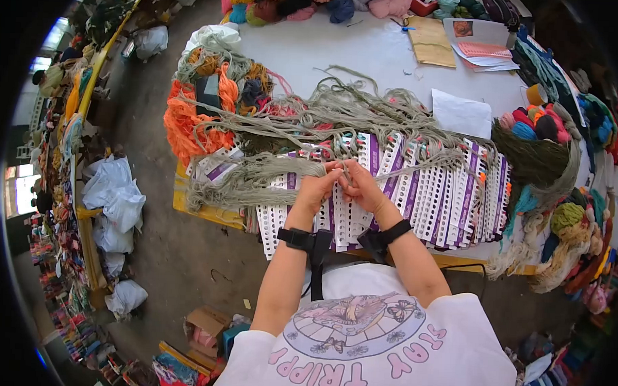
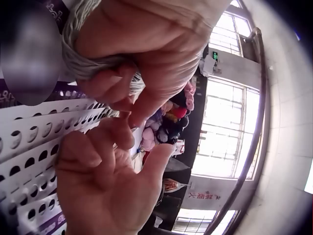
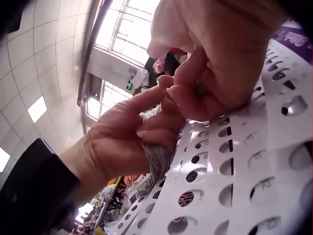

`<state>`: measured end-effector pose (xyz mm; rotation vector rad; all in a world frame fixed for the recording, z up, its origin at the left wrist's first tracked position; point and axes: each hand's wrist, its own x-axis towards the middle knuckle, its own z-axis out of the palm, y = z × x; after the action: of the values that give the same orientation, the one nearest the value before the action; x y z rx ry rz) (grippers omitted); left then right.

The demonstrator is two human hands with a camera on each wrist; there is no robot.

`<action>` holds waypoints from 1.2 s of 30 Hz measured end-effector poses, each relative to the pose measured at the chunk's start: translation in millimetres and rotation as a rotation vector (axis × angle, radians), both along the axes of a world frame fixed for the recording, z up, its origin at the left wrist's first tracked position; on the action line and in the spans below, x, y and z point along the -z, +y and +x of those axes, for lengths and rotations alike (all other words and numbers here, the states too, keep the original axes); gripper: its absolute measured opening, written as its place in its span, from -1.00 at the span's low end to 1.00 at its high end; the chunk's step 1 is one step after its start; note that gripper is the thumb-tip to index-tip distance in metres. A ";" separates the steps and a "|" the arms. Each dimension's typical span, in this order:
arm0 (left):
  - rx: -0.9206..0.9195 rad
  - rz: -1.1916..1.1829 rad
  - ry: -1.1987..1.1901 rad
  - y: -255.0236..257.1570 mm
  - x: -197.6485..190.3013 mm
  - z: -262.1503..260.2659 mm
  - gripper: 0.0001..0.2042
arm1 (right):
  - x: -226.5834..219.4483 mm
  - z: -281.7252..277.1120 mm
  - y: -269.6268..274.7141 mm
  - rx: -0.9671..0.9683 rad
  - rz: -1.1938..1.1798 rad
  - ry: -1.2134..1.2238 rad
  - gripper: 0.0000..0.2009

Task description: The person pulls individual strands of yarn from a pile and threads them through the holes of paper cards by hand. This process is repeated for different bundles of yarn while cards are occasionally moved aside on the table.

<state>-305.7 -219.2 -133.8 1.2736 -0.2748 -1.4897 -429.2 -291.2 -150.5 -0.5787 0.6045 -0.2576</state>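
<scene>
A hank of grey-green yarn [image 1: 255,174] trails leftward from my left hand [image 1: 314,191], which grips it. Loops of the yarn [image 2: 100,63] wrap across the curled fingers in the left wrist view. My right hand [image 1: 363,188] meets the left one fingertip to fingertip, pinching at the yarn strands there. In the left wrist view the right hand [image 2: 105,191] has bent fingers and its thumb stands apart. The right wrist view shows the left hand [image 3: 122,132] with yarn under its palm. Both hands are above white punched cards [image 1: 424,204] with purple bands.
More grey-green yarn [image 1: 353,106] stretches across the cards. Orange yarn [image 1: 189,124] is heaped at the table's left end, dark olive yarn [image 1: 535,160] on the right. A white paper [image 1: 461,113] and a brown envelope [image 1: 431,42] lie behind. White bags [image 1: 115,193] hang along the left shelf.
</scene>
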 end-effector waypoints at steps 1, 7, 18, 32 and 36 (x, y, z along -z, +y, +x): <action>-0.003 0.025 0.004 -1.8 -3.1 -0.4 -0.72 | 0.2 0.4 0.2 -0.022 -0.004 0.001 -0.61; -0.112 0.163 -0.033 -4.2 14.1 4.5 -0.79 | -3.1 4.5 -7.2 -0.079 -0.130 0.016 -0.77; -0.244 0.205 -0.787 -4.5 51.5 -7.9 -0.80 | 19.6 14.2 -2.0 0.144 -1.099 0.627 -0.87; -0.204 0.303 -0.099 -11.6 37.6 5.8 -0.89 | 24.5 13.2 -6.1 0.135 -1.041 0.509 -0.84; -0.354 0.153 -0.492 -18.8 59.7 -7.2 -0.91 | 22.2 12.7 -8.2 0.091 -0.974 0.541 -0.85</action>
<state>-312.9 -238.0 -193.5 1.7078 -0.2411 -0.8981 -416.5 -299.4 -172.7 -1.5935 1.0265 -0.4906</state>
